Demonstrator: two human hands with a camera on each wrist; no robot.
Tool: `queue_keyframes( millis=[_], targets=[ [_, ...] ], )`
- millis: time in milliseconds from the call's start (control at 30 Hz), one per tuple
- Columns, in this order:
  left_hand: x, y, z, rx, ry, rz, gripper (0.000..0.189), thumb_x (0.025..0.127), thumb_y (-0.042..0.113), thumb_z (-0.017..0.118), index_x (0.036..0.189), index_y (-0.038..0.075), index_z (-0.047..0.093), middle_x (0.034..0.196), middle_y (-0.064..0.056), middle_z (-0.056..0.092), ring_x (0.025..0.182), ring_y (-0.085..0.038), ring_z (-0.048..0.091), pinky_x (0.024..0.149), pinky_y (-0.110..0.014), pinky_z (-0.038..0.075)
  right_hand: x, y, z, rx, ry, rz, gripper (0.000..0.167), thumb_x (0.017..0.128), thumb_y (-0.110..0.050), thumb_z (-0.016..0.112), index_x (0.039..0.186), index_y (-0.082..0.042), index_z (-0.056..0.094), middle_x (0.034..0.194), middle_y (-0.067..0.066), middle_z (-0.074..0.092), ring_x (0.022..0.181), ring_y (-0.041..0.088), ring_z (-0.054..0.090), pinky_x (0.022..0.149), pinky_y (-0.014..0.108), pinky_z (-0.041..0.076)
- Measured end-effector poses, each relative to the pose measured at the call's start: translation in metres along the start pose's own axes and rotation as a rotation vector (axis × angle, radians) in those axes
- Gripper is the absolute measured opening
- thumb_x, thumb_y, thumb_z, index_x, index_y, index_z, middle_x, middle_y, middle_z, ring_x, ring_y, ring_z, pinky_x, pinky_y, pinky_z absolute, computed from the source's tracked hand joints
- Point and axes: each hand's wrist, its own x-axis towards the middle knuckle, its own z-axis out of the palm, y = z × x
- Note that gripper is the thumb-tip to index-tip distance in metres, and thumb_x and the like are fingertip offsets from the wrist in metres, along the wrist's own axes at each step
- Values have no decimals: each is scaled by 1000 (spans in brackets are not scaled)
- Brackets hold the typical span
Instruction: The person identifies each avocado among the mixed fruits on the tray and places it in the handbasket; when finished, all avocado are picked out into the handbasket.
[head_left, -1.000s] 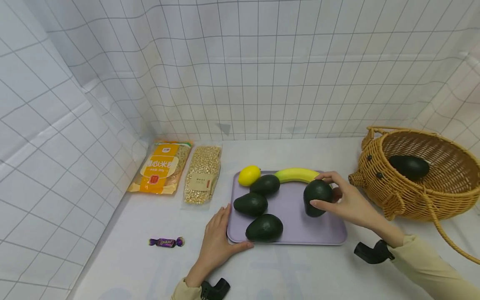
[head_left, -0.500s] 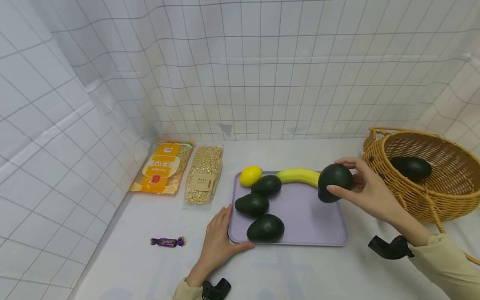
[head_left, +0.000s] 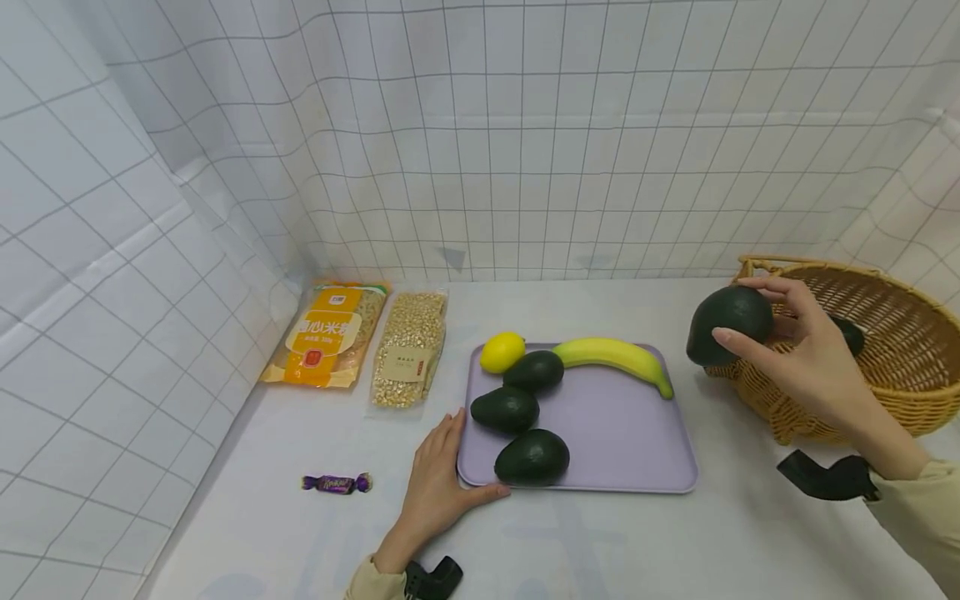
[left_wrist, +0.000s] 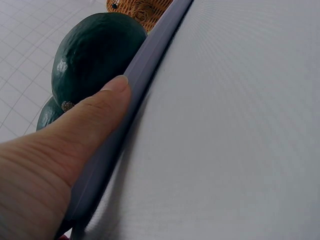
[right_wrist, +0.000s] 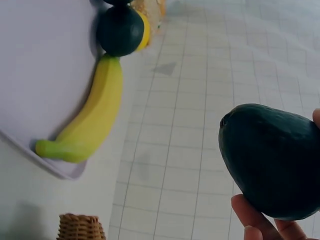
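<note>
My right hand (head_left: 813, 358) holds a dark green avocado (head_left: 729, 323) between thumb and fingers, raised in front of the wicker basket (head_left: 922, 400). In the right wrist view that avocado (right_wrist: 270, 160) fills the right side, fingertips curled under it. A second avocado (head_left: 849, 335) lies inside the basket, partly hidden by my hand. My left hand (head_left: 435, 492) rests at the near left corner of the lilac tray (head_left: 600, 450), its thumb along the front rim. Three avocados (head_left: 531, 457) lie on the tray's left side, with a lemon (head_left: 502, 352) and a banana (head_left: 611, 353) along the back.
Left of the tray lie an orange-labelled food bag (head_left: 322, 333) and a clear bag of pale grains (head_left: 408, 346). A purple wrapped candy (head_left: 337, 483) sits on the white table nearer the front. Grid-patterned white cloth (head_left: 525, 150) hangs behind.
My right hand has lifted the avocado off the tray's right side and carried it right, up to the basket. The banana's end now shows. The left hand stays in place.
</note>
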Motion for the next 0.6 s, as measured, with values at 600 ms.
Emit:
queue_keyframes(
  millis=[600],
  targets=[
    [-1, 0, 0, 12, 15, 12, 119, 60, 62, 80, 149, 4, 27, 148, -17, 33, 136, -32, 26, 107, -53, 20, 9, 16, -43, -77, 202, 106, 66, 87, -14, 68, 144, -25, 35, 114, -13, 42, 78, -10, 51, 60, 3, 40]
  ],
)
